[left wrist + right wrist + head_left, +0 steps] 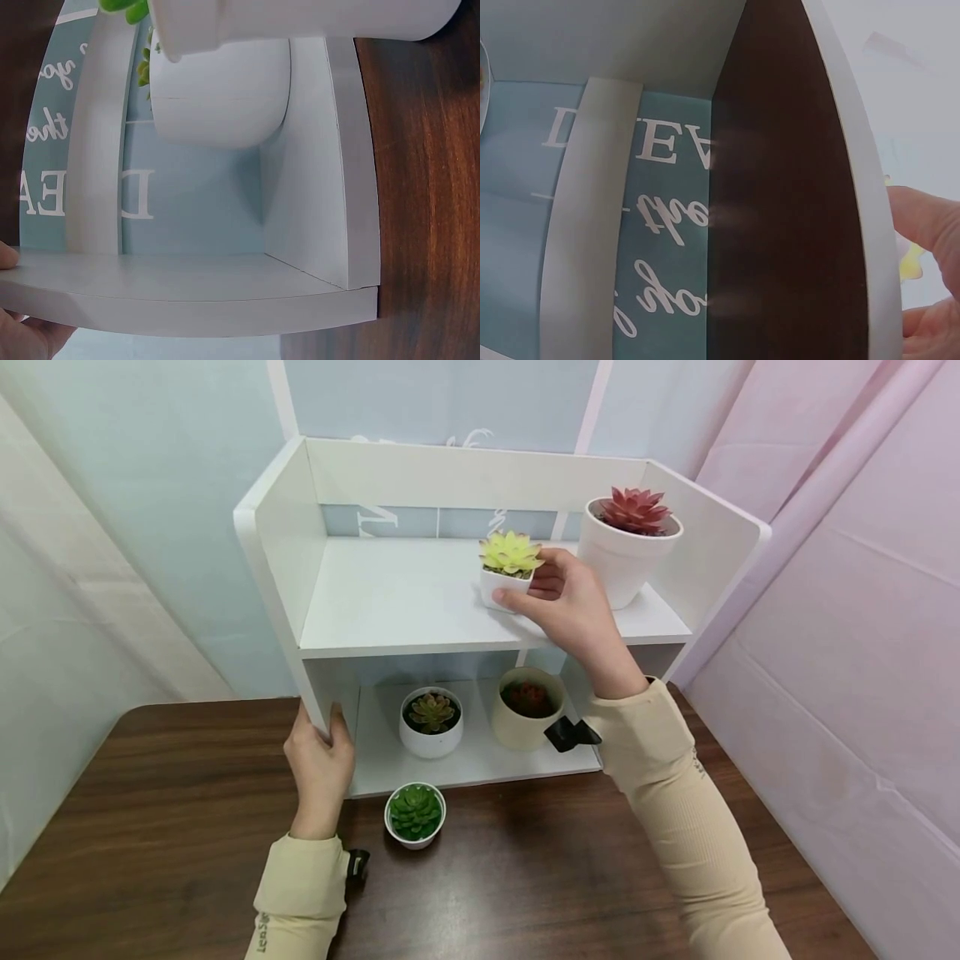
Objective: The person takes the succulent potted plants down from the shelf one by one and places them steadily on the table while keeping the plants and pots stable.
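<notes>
In the head view my right hand (pixel 577 606) pinches a small white pot with a yellow-green succulent (pixel 510 556) between thumb and fingers, at the upper board of a white two-tier shelf (pixel 397 602). Just right of it stands a larger white pot with a red succulent (pixel 626 556). My left hand (pixel 322 764) grips the front edge of the shelf's left side panel (pixel 273 568), thumb on the inner face. The left wrist view shows fingers (pixel 30 334) around that panel. In the right wrist view the shelf edge partly covers my right hand (pixel 934 255).
On the lower board are a round white pot with a succulent (pixel 430 727) and a cream pot with a reddish plant (pixel 517 727). A green succulent in a white pot (pixel 415 814) stands on the brown wooden table (pixel 510 877) before the shelf. Pale curtains (pixel 847 585) hang around.
</notes>
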Motion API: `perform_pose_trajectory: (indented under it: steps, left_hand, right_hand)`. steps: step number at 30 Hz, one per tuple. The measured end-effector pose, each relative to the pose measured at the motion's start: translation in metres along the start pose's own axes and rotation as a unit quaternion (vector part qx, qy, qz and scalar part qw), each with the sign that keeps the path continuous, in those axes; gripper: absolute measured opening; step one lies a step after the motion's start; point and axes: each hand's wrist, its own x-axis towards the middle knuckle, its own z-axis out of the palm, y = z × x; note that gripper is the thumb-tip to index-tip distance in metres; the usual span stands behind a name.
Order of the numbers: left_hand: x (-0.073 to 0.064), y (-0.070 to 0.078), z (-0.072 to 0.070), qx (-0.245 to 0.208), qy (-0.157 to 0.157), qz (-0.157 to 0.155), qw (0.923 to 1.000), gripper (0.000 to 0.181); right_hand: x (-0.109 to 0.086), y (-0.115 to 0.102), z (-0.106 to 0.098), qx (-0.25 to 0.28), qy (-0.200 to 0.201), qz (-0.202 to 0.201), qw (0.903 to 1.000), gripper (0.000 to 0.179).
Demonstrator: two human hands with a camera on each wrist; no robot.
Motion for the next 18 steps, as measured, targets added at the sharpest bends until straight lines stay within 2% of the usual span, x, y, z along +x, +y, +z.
perform_pose_trajectory:
  steps: [10,18]
  left_hand:
    - [-0.0004,0.0001,0.0001,-0.001,0.000,0.000,1.0000,0.025]
    - [-0.0002,0.0012,-0.0007,-0.002,0.001,0.003,1.0000,0.025]
  right_hand:
    - [-0.0021,0.0014,0.0006,0.010,0.012,0.007,0.9999,0.073]
    - [-0.0088,0.0010,-0.0016,0.025,0.029,-0.012,0.9992,0.068]
